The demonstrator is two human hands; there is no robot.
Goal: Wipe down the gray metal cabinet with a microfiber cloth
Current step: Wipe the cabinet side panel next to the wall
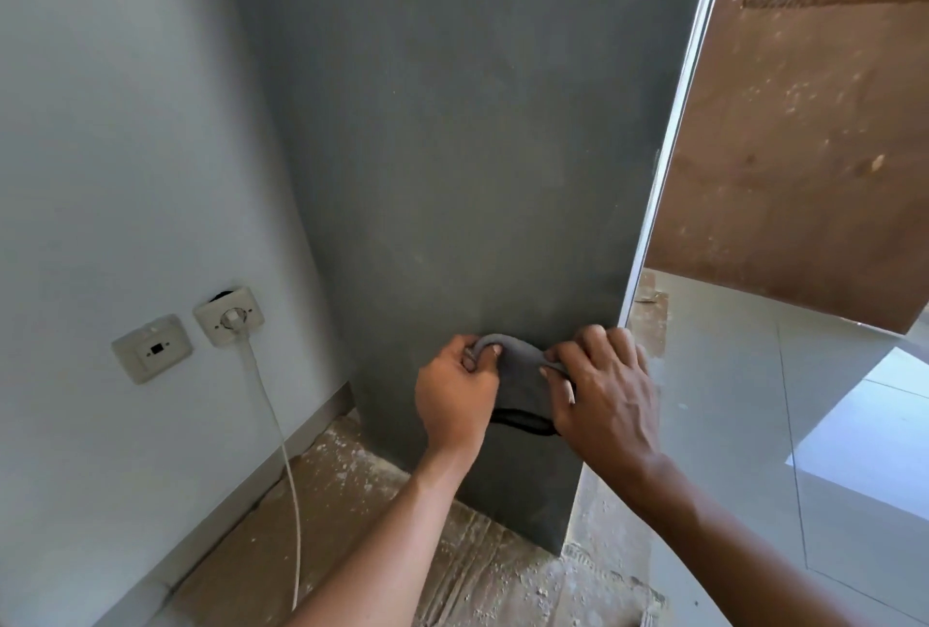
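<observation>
The gray metal cabinet point(452, 149) fills the middle of the view, its flat side panel facing me and reaching down to the floor. A gray microfiber cloth point(523, 375) with a dark edge hangs in front of the panel's lower part. My left hand point(455, 397) pinches the cloth's upper left edge with curled fingers. My right hand point(603, 390) grips the upper right edge near the cabinet's right corner. Whether the cloth touches the panel cannot be told.
A white wall point(125, 149) stands to the left with two sockets point(156, 350), and a white cable point(281, 450) hangs from the right one point(231, 317) to the floor. Dusty cardboard point(352, 501) covers the floor below. A brown speckled door point(804, 123) stands open on the right.
</observation>
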